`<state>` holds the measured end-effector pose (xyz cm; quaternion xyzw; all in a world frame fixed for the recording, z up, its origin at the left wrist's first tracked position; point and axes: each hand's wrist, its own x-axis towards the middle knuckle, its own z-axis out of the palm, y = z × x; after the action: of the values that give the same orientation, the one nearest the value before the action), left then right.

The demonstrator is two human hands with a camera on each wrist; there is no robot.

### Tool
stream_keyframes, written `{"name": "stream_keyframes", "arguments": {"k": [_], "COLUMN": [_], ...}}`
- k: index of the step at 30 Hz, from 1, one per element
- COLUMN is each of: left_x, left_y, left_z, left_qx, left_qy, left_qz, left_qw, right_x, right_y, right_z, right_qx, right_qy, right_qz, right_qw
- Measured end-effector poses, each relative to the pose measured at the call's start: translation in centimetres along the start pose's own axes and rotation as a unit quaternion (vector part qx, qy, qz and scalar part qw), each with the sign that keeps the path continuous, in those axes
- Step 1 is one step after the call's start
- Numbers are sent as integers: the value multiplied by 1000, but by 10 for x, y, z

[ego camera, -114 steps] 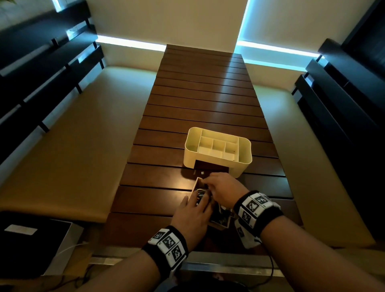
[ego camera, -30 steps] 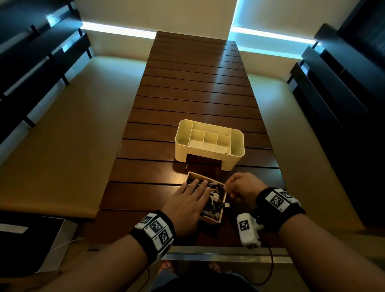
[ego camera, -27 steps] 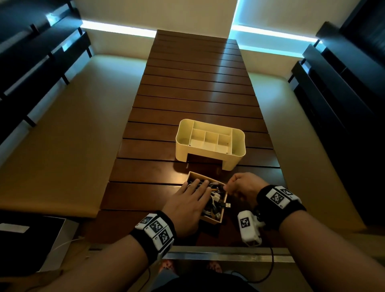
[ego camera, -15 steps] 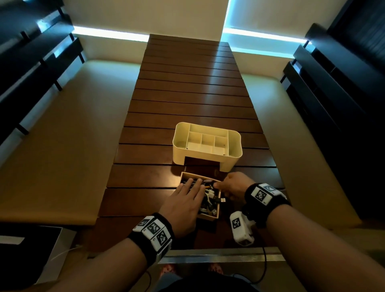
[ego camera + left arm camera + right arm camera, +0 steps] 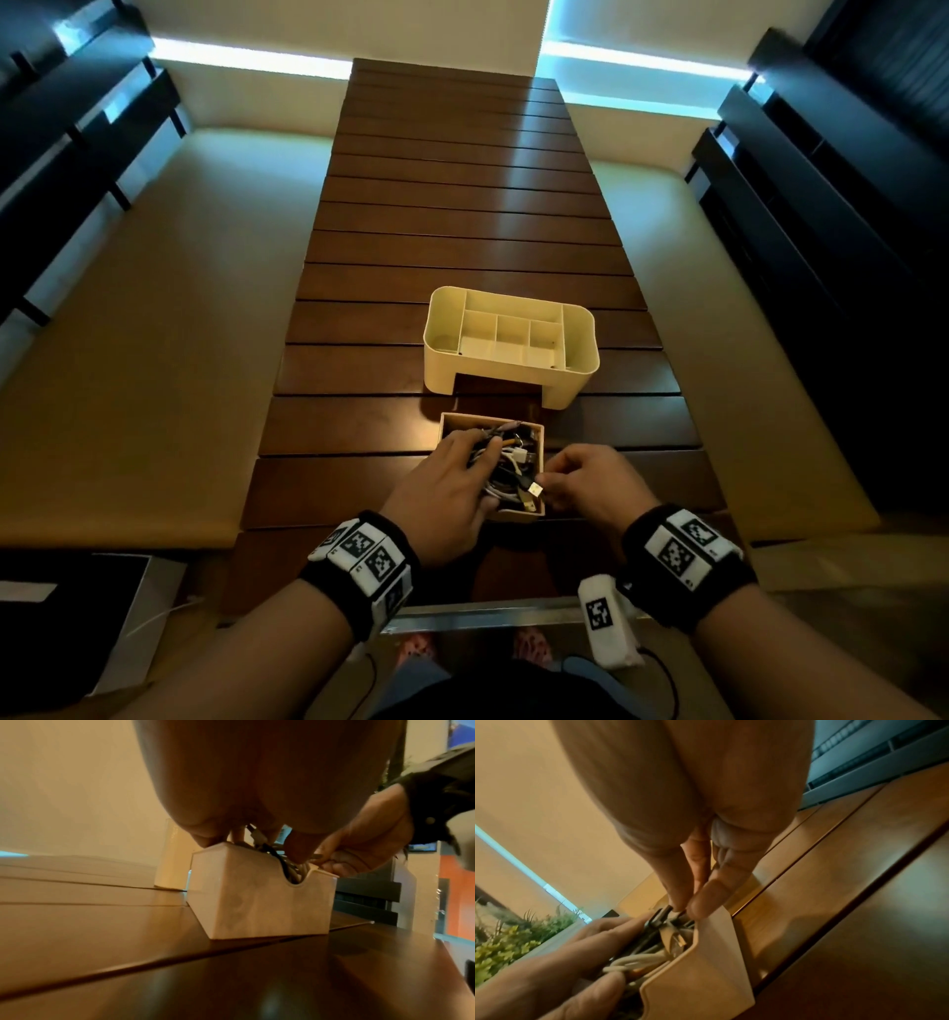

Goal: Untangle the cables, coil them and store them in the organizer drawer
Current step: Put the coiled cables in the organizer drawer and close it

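Cables (image 5: 506,465) packed in drawer (image 5: 518,515): left hand (image 5: 445,506) presses flat, right hand (image 5: 590,485) pinches plug (image 5: 535,488); next tuck plug, slide drawer into organizer (image 5: 511,377).

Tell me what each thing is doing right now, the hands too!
Drawer: pulled fully out of the organizer, standing on the table, full of cables.
Organizer: upright, compartments empty, drawer slot open.
Cables: in the drawer, bunched together.
Left hand: fingers spread, pressing on the cables.
Right hand: pinching a cable plug at the drawer's right edge.
Table: holds both the organizer and the drawer.
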<state>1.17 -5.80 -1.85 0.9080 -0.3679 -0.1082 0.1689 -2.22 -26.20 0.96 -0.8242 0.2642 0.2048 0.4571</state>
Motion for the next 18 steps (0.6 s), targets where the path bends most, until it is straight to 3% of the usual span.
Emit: {"name": "stream_keyframes", "arguments": {"k": [3, 8, 13, 18], "left_x": [0, 0, 5, 6], "left_y": [-5, -9, -9, -7], "left_z": [0, 2, 8, 15], "left_qx": [-15, -11, 36, 61], "left_qy": [-6, 6, 3, 13], "left_qz": [11, 24, 25, 13], "left_qw": [1000, 1000, 999, 998], "right_x": [-2, 4, 10, 14], "right_y": [0, -5, -11, -13], "right_z": [0, 5, 11, 17], "right_qx": [10, -16, -135, -224], "right_qy": [-6, 41, 86, 72], "right_qz": [4, -5, -13, -23], "right_qw": [1000, 999, 987, 972]}}
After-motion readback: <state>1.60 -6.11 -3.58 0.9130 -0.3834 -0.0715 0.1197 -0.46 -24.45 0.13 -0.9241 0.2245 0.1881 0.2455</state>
